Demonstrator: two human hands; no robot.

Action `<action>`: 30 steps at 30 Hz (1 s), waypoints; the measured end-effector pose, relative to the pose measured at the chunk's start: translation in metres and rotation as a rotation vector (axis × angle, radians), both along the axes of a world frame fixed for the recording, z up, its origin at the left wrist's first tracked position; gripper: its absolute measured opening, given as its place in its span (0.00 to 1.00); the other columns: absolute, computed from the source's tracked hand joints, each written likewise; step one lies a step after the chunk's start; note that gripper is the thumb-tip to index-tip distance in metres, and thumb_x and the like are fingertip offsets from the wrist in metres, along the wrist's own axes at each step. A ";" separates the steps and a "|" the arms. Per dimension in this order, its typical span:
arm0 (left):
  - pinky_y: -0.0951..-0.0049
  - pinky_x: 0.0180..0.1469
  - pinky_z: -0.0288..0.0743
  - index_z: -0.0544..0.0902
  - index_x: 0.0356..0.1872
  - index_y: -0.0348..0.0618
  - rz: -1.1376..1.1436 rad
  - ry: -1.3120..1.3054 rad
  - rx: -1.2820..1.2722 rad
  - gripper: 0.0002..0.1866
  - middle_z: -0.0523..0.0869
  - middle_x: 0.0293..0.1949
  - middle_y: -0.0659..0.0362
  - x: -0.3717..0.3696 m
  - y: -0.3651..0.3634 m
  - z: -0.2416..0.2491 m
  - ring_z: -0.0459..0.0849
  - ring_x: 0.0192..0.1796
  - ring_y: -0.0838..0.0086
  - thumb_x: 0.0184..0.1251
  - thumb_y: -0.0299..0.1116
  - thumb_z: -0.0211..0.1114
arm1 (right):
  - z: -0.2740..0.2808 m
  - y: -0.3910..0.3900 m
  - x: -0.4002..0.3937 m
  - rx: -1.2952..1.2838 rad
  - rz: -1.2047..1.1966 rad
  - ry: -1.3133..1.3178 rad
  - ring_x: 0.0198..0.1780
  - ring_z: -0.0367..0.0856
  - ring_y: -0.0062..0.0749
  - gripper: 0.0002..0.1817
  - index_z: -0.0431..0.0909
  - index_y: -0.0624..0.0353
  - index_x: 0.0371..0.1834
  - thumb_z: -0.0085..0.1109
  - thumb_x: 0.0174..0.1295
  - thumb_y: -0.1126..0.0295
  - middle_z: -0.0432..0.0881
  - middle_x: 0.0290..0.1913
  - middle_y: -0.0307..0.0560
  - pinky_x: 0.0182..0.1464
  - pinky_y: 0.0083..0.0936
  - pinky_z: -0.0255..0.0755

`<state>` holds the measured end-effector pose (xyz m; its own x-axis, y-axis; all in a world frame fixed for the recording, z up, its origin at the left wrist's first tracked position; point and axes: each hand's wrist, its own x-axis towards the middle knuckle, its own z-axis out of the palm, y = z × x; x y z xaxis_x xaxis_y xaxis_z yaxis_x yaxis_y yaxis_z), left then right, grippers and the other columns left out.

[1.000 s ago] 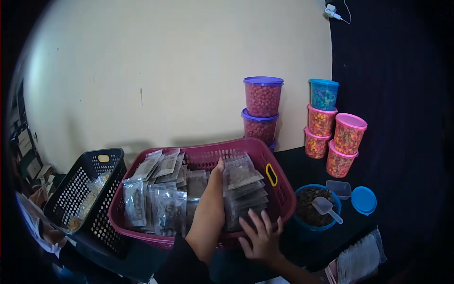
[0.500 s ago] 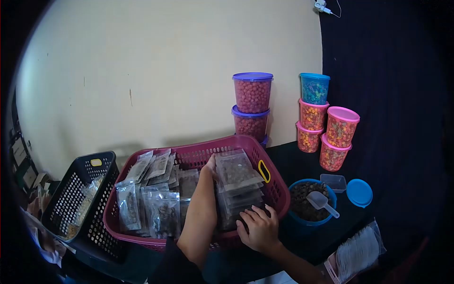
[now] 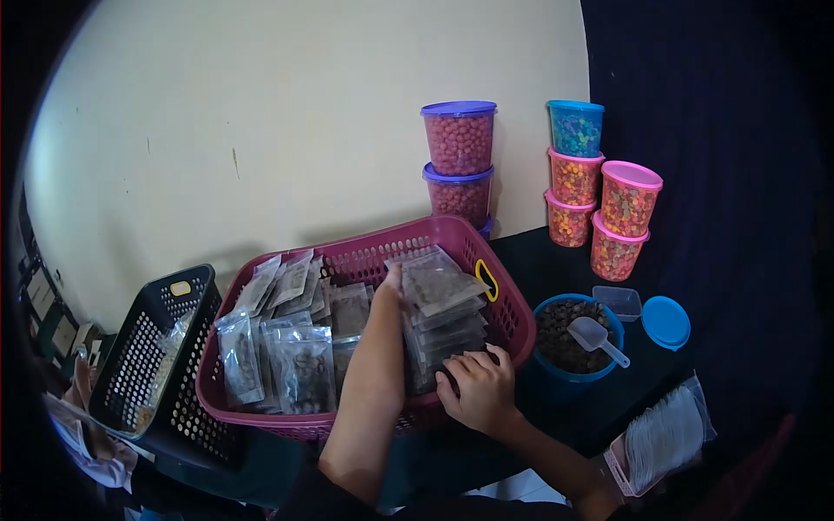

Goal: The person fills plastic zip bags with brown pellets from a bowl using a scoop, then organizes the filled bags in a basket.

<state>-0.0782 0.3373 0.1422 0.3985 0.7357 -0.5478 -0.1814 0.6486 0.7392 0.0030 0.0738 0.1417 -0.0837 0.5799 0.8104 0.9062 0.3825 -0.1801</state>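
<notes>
The right hand point(image 3: 479, 389) lies with bent fingers at the near end of a stack of bags point(image 3: 443, 286); whether it grips them cannot be told. Beyond it, the left hand point(image 3: 393, 278) is at the stack's left side, partly hidden, its grip unclear. The bags lie between both hands, inside the red basket point(image 3: 261, 418). Right of the right hand stands a blue bucket point(image 3: 569, 373).

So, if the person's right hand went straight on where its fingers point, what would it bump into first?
The right hand would probably meet the stack of flat, clear plastic packets inside the maroon plastic basket; its fingertips seem right at the near end, though contact is unclear.
</notes>
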 end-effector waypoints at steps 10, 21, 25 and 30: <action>0.43 0.59 0.28 0.55 0.62 0.51 -0.211 0.027 0.044 0.45 0.48 0.65 0.56 -0.011 0.020 -0.011 0.44 0.66 0.57 0.47 0.72 0.33 | 0.003 -0.006 0.001 -0.069 -0.011 0.003 0.35 0.75 0.31 0.08 0.75 0.57 0.24 0.54 0.46 0.64 0.78 0.28 0.42 0.48 0.35 0.59; 0.38 0.56 0.30 0.58 0.61 0.53 -0.034 -0.122 0.180 0.47 0.54 0.63 0.55 0.009 0.059 -0.036 0.49 0.65 0.57 0.44 0.76 0.27 | -0.001 -0.004 0.003 -0.011 -0.011 0.022 0.34 0.74 0.31 0.11 0.74 0.58 0.22 0.52 0.48 0.61 0.77 0.27 0.43 0.49 0.36 0.58; 0.40 0.56 0.33 0.58 0.61 0.53 -0.066 -0.090 0.149 0.47 0.55 0.63 0.55 0.025 0.054 -0.044 0.50 0.64 0.57 0.44 0.75 0.27 | -0.001 -0.003 0.002 -0.014 -0.016 0.036 0.35 0.74 0.30 0.11 0.75 0.58 0.23 0.53 0.47 0.61 0.77 0.28 0.43 0.49 0.35 0.58; 0.42 0.57 0.36 0.59 0.61 0.52 -0.080 -0.013 0.092 0.47 0.56 0.63 0.55 -0.006 0.030 -0.076 0.51 0.64 0.57 0.45 0.75 0.28 | 0.000 -0.002 0.002 -0.023 -0.013 0.045 0.34 0.74 0.30 0.11 0.74 0.58 0.23 0.53 0.47 0.62 0.77 0.27 0.43 0.49 0.35 0.58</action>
